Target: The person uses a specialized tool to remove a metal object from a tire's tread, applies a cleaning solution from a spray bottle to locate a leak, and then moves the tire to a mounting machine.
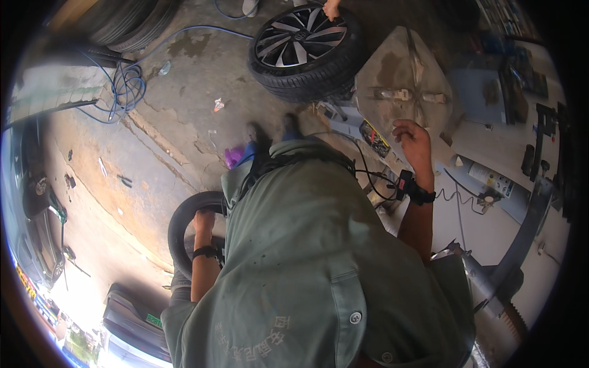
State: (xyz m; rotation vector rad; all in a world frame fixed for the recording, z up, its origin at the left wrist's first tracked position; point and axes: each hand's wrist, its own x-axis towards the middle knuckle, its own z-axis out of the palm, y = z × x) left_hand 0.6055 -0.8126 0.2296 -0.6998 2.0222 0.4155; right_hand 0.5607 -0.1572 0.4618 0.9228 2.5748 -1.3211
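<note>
My left hand (203, 222) is closed around the edge of a bare black tyre (178, 230), which stands at my left side, partly hidden by my arm and shirt. My right hand (414, 142) is held out at the near edge of a worn metal tyre-changer turntable (392, 67). Its fingers are apart and loosely bent, with nothing in them. Whether the fingertips touch the turntable, I cannot tell. A sliding clamp jaw (392, 94) sits on the turntable just beyond them.
Ahead, a wheel with a black and silver rim (291, 73) lies on the floor; another person's hand (331, 9) touches it. A coiled blue air hose (127, 89) lies to the left. Pliers (124, 180) rest on the floor. The machine's arm (531, 214) stands right.
</note>
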